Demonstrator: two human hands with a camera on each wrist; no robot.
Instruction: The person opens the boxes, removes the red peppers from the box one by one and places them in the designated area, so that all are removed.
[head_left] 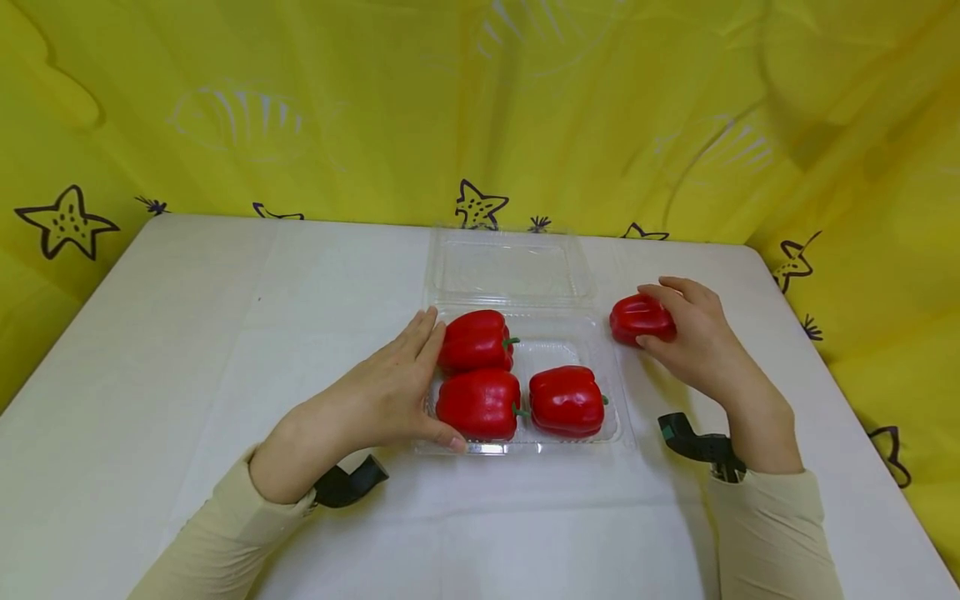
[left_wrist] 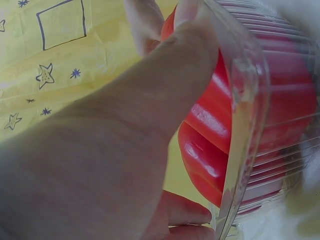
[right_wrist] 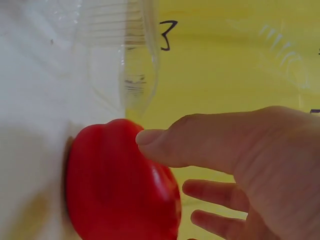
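Note:
A clear plastic clamshell container lies with three red bell peppers in its base. Two of them, the upper left pepper and the lower left pepper, sit one behind the other; the third pepper is at the front right. Along the container's left side rests my left hand, fingers straight, thumb at the front rim. Right of the container, my right hand holds another red bell pepper low at the table, fingers over its far side. Its thumb presses that pepper in the right wrist view.
The container's transparent lid lies folded back toward the far table edge. White cloth covers the table. A yellow patterned curtain hangs behind and at both sides.

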